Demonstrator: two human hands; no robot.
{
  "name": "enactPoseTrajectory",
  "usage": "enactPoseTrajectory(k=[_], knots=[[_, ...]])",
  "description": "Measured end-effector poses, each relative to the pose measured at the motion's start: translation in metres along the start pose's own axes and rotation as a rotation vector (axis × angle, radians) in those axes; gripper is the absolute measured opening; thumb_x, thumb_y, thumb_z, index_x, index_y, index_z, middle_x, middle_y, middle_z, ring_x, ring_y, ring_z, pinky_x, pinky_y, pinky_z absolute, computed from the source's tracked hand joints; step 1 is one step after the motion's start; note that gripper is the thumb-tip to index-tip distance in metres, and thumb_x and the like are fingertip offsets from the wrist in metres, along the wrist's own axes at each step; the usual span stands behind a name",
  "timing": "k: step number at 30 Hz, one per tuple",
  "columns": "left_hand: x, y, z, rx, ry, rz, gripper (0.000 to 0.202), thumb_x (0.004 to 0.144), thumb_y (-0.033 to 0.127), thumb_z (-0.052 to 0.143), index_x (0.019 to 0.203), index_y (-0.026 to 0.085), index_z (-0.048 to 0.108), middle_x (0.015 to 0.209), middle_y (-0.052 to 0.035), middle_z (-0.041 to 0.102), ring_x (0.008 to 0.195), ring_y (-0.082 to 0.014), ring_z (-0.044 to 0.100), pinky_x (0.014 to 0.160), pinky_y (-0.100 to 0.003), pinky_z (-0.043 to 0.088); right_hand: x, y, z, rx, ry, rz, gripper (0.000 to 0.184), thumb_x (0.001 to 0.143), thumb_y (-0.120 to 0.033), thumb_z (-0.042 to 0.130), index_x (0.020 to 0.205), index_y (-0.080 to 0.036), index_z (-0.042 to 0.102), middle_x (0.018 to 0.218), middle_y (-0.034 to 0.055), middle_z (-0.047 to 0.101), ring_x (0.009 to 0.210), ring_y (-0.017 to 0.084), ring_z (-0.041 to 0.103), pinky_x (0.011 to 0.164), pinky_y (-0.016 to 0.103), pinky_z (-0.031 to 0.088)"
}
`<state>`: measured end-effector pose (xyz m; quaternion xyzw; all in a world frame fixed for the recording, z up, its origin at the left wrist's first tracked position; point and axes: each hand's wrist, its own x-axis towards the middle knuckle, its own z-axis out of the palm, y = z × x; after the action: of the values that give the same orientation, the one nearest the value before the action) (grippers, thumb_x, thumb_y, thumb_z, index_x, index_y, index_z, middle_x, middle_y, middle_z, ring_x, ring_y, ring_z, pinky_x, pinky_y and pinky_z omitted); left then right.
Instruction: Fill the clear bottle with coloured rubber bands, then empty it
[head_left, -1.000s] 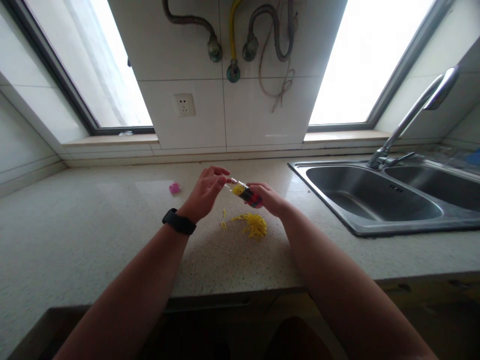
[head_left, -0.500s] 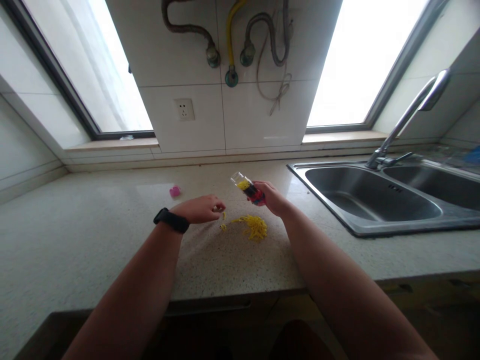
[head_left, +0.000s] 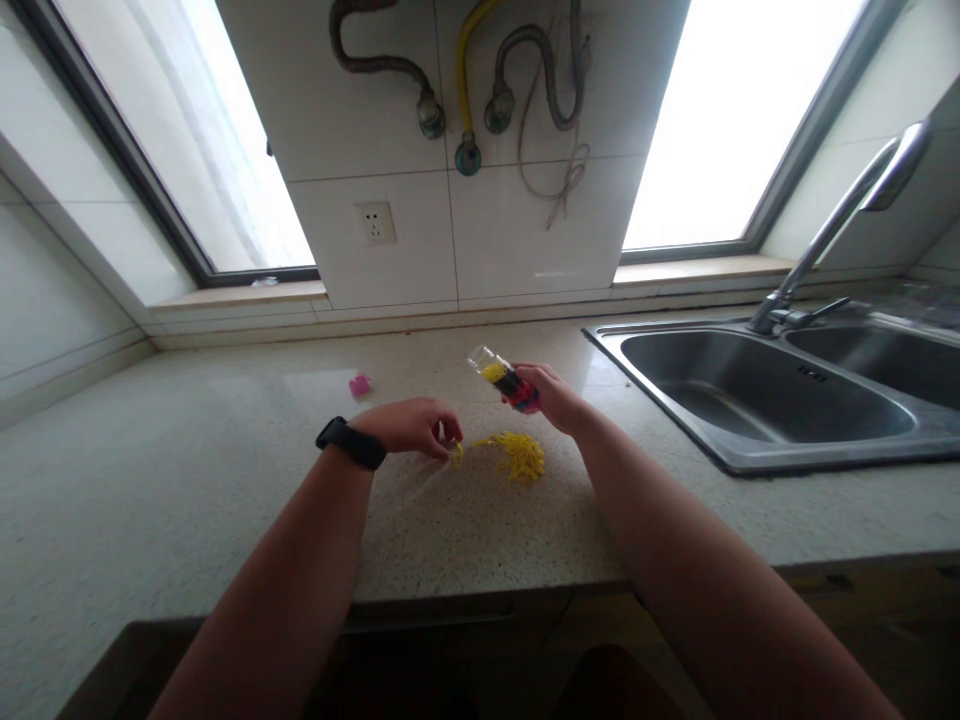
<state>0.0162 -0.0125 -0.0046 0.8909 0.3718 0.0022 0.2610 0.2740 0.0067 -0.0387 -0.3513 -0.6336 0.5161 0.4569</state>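
My right hand (head_left: 553, 393) grips a clear plastic bottle (head_left: 480, 357) above the counter. The bottle is tilted, with its open-looking clear end pointing up and left; yellow, black and red layers show inside. My left hand (head_left: 420, 425), with a black band on its wrist, is low over the counter with thumb and fingers pinched on a small yellow rubber band (head_left: 457, 454). To the right of those fingers lies a loose pile of yellow rubber bands (head_left: 523, 456), with a thin tail of them stretching left.
A small pink cap-like piece (head_left: 360, 385) lies on the speckled counter (head_left: 262, 500) behind my left hand. At the right is a steel double sink (head_left: 720, 463) with a tall faucet (head_left: 817, 230). Hoses (head_left: 466, 90) and a socket (head_left: 376, 222) are on the tiled wall.
My left hand has come down to the counter, and its fingers have closed on a yellow rubber band. My right hand still holds the tilted bottle in about the same place.
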Motion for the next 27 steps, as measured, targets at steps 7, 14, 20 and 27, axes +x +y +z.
enactPoseTrajectory(k=[7, 14, 20, 27], knots=[[0.003, -0.003, 0.003, -0.004, -0.009, 0.01, 0.028, 0.071, 0.038, 0.078, 0.095, 0.023, 0.075, 0.083, -0.0019, 0.071, 0.072, -0.0147, 0.063, 0.064, -0.023, 0.042, 0.0, 0.0, 0.0, -0.027, 0.002, 0.008, 0.031, 0.083, -0.041, 0.047, 0.082, -0.014, 0.063, 0.065, 0.0049, 0.064, 0.051, 0.012, 0.052, 0.043, 0.021, 0.035], [0.002, 0.01, 0.004, -0.004, -0.029, -0.04, 0.028, 0.07, 0.043, 0.078, 0.091, 0.024, 0.076, 0.083, -0.0014, 0.072, 0.073, -0.0161, 0.063, 0.064, -0.025, 0.041, -0.001, -0.001, 0.001, -0.048, 0.013, 0.022, 0.032, 0.083, -0.04, 0.047, 0.086, -0.014, 0.065, 0.066, 0.0055, 0.066, 0.051, 0.012, 0.052, 0.043, 0.021, 0.035], [0.004, 0.015, 0.006, 0.055, -0.001, -0.03, 0.019, 0.076, 0.04, 0.072, 0.084, 0.024, 0.077, 0.078, -0.0012, 0.072, 0.069, -0.0144, 0.063, 0.06, -0.024, 0.039, -0.002, -0.004, 0.003, -0.052, 0.013, 0.011, 0.028, 0.082, -0.04, 0.049, 0.079, -0.015, 0.062, 0.063, 0.0044, 0.064, 0.051, 0.012, 0.052, 0.044, 0.021, 0.037], [0.012, 0.022, 0.012, 0.08, 0.116, 0.068, 0.021, 0.084, 0.039, 0.064, 0.087, 0.021, 0.074, 0.08, -0.0029, 0.071, 0.07, -0.014, 0.061, 0.064, -0.024, 0.042, -0.002, -0.005, 0.003, -0.066, 0.027, 0.004, 0.03, 0.082, -0.041, 0.048, 0.08, -0.015, 0.063, 0.063, 0.004, 0.064, 0.05, 0.012, 0.051, 0.044, 0.022, 0.037]])
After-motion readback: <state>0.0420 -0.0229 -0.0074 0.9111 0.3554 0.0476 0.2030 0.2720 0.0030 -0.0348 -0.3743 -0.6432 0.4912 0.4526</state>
